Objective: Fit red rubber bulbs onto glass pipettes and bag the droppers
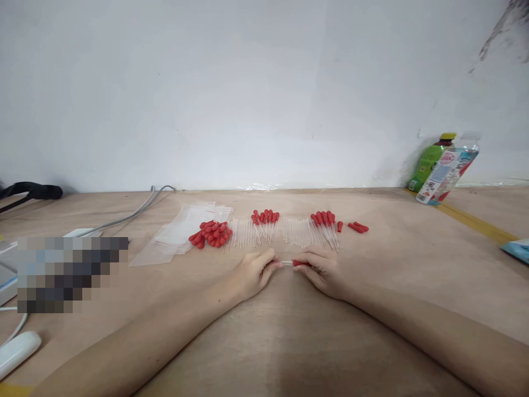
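Note:
My left hand (253, 271) and my right hand (320, 270) meet at the table's middle, each pinching one end of a single dropper (290, 263). The left fingers hold its clear glass tube; the right fingers close on its red rubber bulb. Just beyond the hands lies a row: a heap of loose red bulbs (210, 234), bare glass tubes (242, 234), a bunch of droppers with red bulbs (265, 220), more bare tubes (295, 231), and a second bunch of capped droppers (325, 223). Two or three loose bulbs (357, 226) lie to the right.
Clear plastic bags (182, 234) lie left of the bulbs. Two bottles (440, 168) lean at the wall on the right beside a yellow tape line (475, 223). Grey cables (136, 212), white devices (19, 353) and a black strap (33, 191) sit at the left.

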The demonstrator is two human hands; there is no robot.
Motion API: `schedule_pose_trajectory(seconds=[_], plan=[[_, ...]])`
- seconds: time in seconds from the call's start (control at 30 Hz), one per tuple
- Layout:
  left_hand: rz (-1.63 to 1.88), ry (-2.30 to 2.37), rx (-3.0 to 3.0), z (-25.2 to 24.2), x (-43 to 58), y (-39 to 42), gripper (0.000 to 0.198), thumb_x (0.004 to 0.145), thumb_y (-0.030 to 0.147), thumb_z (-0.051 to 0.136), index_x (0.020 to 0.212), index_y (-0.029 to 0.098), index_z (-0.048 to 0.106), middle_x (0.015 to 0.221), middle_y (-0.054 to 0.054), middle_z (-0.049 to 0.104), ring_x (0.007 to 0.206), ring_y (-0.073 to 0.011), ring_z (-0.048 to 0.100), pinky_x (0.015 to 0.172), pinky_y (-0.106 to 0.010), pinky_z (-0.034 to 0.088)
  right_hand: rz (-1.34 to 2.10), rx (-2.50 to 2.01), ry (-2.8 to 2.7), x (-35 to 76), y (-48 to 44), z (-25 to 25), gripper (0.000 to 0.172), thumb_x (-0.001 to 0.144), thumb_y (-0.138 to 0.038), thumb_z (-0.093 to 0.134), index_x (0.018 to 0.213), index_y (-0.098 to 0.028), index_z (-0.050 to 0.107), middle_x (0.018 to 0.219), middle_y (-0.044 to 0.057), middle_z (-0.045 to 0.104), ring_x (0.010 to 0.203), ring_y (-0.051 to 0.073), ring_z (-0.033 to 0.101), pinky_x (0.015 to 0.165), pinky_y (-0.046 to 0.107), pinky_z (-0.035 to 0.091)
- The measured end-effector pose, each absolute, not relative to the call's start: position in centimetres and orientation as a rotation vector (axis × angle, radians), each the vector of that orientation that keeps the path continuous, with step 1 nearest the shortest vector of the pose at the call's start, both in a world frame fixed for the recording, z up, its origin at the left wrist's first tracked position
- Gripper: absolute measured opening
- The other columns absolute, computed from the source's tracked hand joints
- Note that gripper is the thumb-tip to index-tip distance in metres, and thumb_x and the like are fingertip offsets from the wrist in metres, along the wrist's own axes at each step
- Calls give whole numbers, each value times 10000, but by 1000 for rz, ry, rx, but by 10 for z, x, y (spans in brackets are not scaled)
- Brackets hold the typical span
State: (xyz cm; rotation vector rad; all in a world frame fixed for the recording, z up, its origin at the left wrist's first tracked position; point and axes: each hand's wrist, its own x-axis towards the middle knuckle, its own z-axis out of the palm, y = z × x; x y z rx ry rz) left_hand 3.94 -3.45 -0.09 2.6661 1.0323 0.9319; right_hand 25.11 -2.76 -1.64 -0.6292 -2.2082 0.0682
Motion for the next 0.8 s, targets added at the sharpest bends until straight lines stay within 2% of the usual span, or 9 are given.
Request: schedule_pose_trajectory(seconds=[0.23,0.43,0.63,0.8], plan=[[792,1152,2800,1,44,-37,218,896,276,356,770,166,495,704,-15,542,634,-128,519,584,-238,416,-124,-708,-2308,249,-24,-18,177,857,-238,434,859,-166,596,751,60,580,698,149,520,628,278,424],[866,1100,2801,1,38,-34,192,893,259,372,976,169,520,867,-49,592,794,-152,560,718,-275,454,3,-732,-2220,256,-18,-15,138,833,-258,489,882,-176,589,750,45,598,677,132,538,606,256,440],[924,1036,2799,-2,31,-33,221,889,248,386,956,150,572,782,-49,594,705,-135,560,658,-246,457,67,-718,-2212,259,-18,-14,113,822,-235,498,831,-179,595,704,35,592,645,127,531,584,254,427],[955,983,2781,-3,32,-35,224,885,241,395,964,147,583,753,-47,604,663,-124,558,621,-232,452,-9,-647,-2245,259,-18,-16,112,821,-250,502,834,-177,586,701,35,587,651,137,509,607,280,398]])
